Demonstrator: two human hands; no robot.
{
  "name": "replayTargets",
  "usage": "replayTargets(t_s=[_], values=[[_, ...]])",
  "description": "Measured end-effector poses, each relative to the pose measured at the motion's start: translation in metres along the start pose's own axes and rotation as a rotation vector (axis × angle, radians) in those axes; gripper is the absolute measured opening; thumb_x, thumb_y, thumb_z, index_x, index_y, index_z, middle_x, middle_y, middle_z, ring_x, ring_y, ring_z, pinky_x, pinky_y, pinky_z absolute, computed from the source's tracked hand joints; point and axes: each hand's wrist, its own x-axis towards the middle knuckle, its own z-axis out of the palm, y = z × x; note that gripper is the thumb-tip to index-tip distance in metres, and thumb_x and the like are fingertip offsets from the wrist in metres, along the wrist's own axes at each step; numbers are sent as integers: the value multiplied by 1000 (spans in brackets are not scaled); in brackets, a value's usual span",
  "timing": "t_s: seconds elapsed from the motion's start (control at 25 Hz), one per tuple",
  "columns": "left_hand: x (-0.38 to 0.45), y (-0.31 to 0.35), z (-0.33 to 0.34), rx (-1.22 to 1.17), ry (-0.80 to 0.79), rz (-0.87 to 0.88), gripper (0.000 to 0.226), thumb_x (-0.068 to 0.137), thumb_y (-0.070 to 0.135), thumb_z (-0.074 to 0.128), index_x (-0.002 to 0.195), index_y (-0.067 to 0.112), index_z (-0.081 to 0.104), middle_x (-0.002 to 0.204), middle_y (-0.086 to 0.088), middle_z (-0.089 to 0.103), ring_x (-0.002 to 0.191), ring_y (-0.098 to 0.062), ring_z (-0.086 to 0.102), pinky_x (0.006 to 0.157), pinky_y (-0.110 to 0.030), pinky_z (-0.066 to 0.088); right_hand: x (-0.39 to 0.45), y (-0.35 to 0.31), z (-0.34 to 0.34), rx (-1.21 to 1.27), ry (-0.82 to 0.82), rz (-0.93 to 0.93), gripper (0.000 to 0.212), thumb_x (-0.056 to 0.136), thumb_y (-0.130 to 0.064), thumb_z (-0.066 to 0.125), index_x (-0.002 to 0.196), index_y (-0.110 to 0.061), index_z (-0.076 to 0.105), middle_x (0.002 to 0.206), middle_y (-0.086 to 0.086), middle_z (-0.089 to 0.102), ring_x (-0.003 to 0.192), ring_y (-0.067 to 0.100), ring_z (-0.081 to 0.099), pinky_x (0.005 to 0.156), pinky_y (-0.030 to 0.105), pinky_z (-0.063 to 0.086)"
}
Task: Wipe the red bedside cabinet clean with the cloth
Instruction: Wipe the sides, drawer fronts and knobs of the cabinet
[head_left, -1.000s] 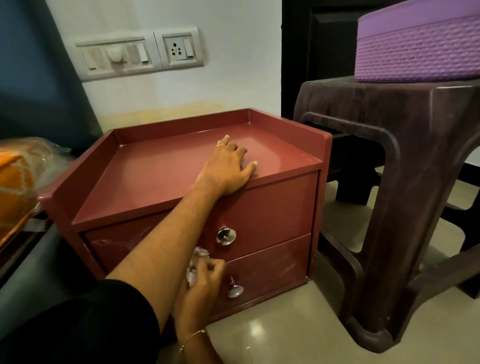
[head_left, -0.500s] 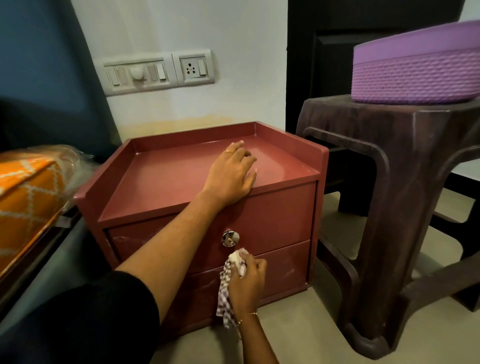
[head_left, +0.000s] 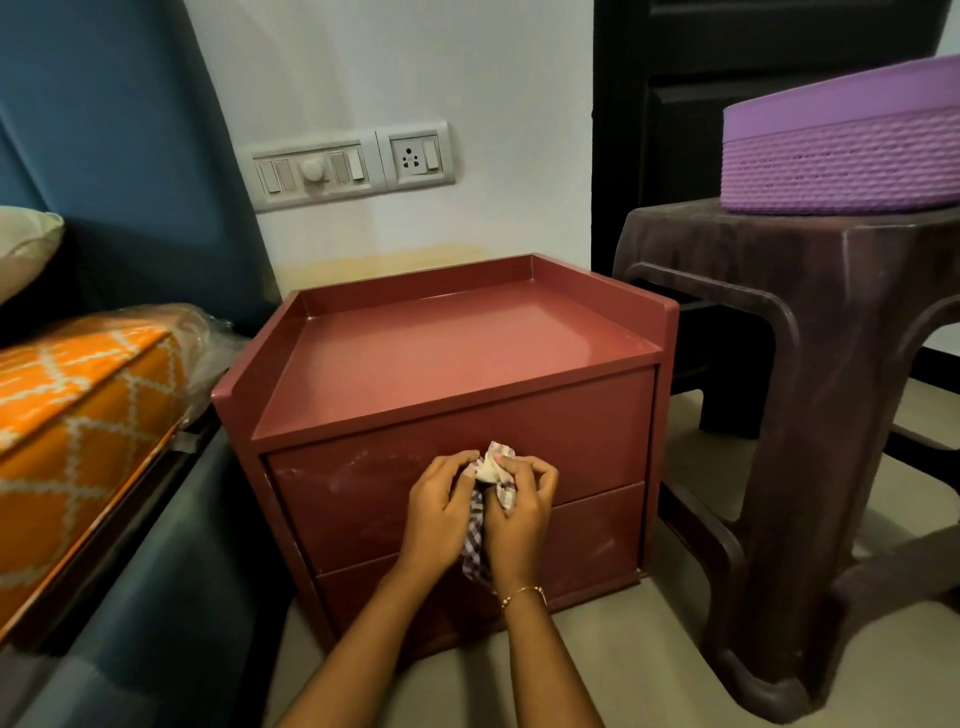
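Note:
The red bedside cabinet (head_left: 457, 358) stands on the floor against the wall, with a raised rim round its top and two drawers in front. Both of my hands are in front of the upper drawer. My left hand (head_left: 439, 506) and my right hand (head_left: 519, 512) together hold a bunched checked cloth (head_left: 491, 470), whose tail hangs down between them. My fingers pinch the cloth at its top. The drawer knobs are hidden behind my hands. Pale smears show on the upper drawer front to the left of my hands.
A dark brown plastic stool (head_left: 810, 364) stands close on the right, with a purple woven basket (head_left: 841, 150) on it. An orange patterned mattress (head_left: 78, 415) and bed frame lie on the left. A switchboard (head_left: 353, 166) is on the wall behind.
My left hand has left the cabinet top and come down to join my right hand on the cloth. The cloth has risen from the lower drawer to the upper drawer front.

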Motion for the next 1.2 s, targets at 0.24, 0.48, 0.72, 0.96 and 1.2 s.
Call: replayTargets(t_s=[0.24, 0.48, 0.72, 0.96, 1.2], values=[[-12, -10, 3, -30, -171, -169, 44, 89, -10, 44, 129, 5, 51, 125, -8, 57, 104, -11, 56, 85, -3, 43, 1, 0, -19, -26, -37, 71, 19, 78, 5, 67, 97, 3, 66, 99, 4, 48, 87, 20, 59, 73, -7, 36], [-13, -13, 1, -94, -202, -249, 59, 83, -19, 38, 134, 9, 46, 130, -3, 54, 112, -10, 53, 93, -15, 46, 6, -5, -10, -13, -43, 71, 14, 80, -1, 68, 93, 3, 65, 94, 5, 48, 78, 19, 53, 65, -6, 34], [-22, -7, 1, -264, -252, -390, 61, 86, -18, 37, 137, 14, 41, 123, 0, 54, 100, -14, 58, 68, -11, 52, -5, -11, -14, -43, 71, 106, 25, 82, 0, 66, 106, -4, 69, 101, 8, 58, 89, 19, 60, 71, 4, 37], [-22, -12, 1, -248, -231, -396, 54, 88, -9, 40, 121, 30, 56, 94, -14, 66, 79, -24, 51, 76, -38, 43, 15, -34, -10, -184, -157, 7, 25, 85, -10, 58, 103, -19, 72, 104, -2, 57, 92, 24, 57, 76, 22, 43], [-19, -1, 2, -247, -152, -403, 46, 86, -14, 36, 117, 11, 59, 96, -3, 66, 84, -12, 60, 71, -9, 49, 38, -69, -16, -766, -386, -222, 30, 89, -19, 43, 101, -11, 69, 114, 4, 53, 102, 29, 48, 79, 38, 42]])
